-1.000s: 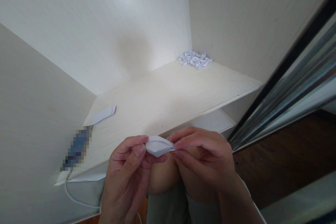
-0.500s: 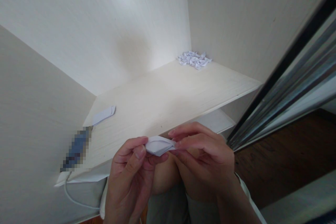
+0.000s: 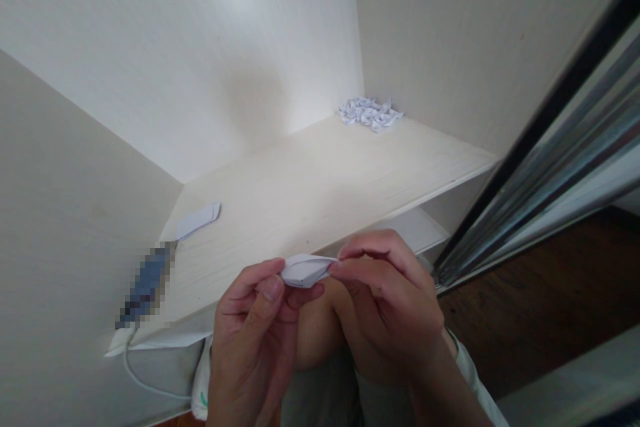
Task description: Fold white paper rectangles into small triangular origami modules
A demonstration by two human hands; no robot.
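Observation:
A small folded white paper boat (image 3: 306, 271) is held between my two hands, above my knees and in front of the shelf edge. My left hand (image 3: 260, 320) pinches its left end between thumb and forefinger, with other fingers beneath it. At the right tip, the thumb and forefinger of my right hand (image 3: 393, 293) are closed on the paper. The boat lies roughly level, its long folds running from left to right.
On the white shelf (image 3: 295, 180), a pile of small folded papers (image 3: 370, 113) lies in the far right corner. Flat paper slips (image 3: 199, 219) rest at the left, near a blurred blue object (image 3: 147, 285) with a white cable (image 3: 150, 383). A dark-edged sliding door (image 3: 540, 120) stands at right.
My right hand has shifted its pinch at the right tip, its fingers now closer together. The paper boat has tilted slightly and moved a little up and right.

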